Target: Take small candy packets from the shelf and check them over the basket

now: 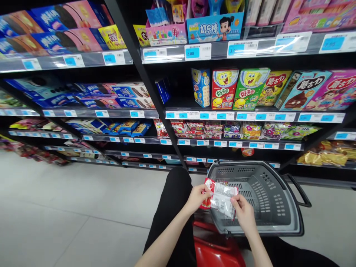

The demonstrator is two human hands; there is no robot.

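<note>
Small candy bags with red edges and whitish printed backs (223, 202) are held flat over the near left part of a grey shopping basket (267, 196). My left hand (196, 198) pinches their left side, where a red bag front (206, 203) shows. My right hand (244, 213) grips the right edge between thumb and fingers. The bags overlap, and I cannot tell exactly how many there are. Behind them, part of the basket's slotted floor and wall is hidden.
Shelves ahead carry cookie boxes (66, 16), SpongeBob snack boxes (225, 89) and small candy bags (195, 129). Price labels (217, 115) line the shelf edges. A black basket handle (302, 191) sticks out right. My knee (178, 185) and a red plastic object (217, 252) are close below.
</note>
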